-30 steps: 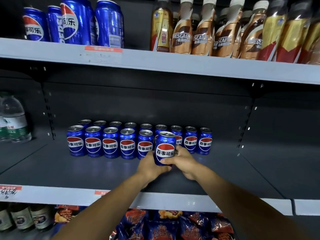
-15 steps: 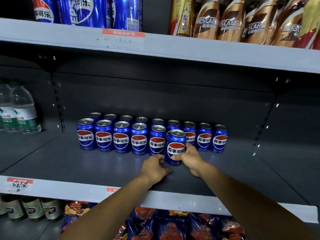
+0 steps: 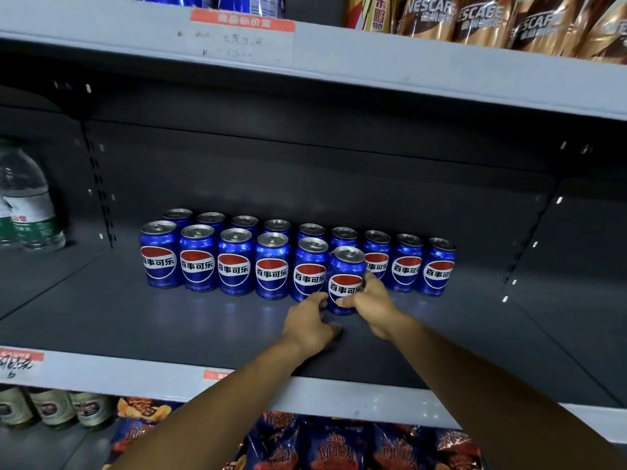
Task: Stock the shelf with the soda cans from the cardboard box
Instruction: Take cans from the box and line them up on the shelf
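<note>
A blue soda can (image 3: 346, 279) with a red, white and blue logo stands upright on the dark middle shelf (image 3: 169, 327), at the right end of the front row. My right hand (image 3: 376, 305) grips its right side. My left hand (image 3: 310, 325) touches its lower left with curled fingertips. Several matching blue cans (image 3: 234, 262) stand in two rows behind and to the left. The cardboard box is out of view.
Water bottles (image 3: 32, 205) stand at the far left of the middle shelf. Coffee bottles (image 3: 481, 18) fill the upper shelf (image 3: 407, 62). Snack bags (image 3: 339, 446) and small bottles (image 3: 51, 407) lie below. Bare shelf surface extends right of the cans.
The can has been set down on the shelf and pushed back against the front row. My left hand has slid lower on it. The view has moved closer.
</note>
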Motion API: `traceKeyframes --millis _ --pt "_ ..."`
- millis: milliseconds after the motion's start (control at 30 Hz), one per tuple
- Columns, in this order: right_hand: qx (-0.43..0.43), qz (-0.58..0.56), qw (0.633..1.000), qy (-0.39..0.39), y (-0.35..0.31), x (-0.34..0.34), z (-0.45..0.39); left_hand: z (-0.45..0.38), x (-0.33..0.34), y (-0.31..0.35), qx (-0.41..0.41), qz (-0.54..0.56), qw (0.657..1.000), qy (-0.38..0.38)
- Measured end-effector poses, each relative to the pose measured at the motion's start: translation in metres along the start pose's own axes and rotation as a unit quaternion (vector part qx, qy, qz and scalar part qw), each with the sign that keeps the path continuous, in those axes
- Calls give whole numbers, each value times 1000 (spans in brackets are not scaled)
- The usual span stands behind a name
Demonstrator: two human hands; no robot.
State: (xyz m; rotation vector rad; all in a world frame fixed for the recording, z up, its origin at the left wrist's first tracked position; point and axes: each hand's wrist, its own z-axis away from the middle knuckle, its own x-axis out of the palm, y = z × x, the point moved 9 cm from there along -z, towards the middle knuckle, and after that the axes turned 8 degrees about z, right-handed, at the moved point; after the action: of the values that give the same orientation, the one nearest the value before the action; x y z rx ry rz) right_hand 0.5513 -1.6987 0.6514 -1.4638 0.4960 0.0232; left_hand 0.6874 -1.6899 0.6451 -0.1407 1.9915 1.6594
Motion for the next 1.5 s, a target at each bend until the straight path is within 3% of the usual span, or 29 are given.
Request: traceKeyframes --millis 1500 --pt "55 22 998 -6 18 -11 -1 3 2 10 -3 -80 997 -5"
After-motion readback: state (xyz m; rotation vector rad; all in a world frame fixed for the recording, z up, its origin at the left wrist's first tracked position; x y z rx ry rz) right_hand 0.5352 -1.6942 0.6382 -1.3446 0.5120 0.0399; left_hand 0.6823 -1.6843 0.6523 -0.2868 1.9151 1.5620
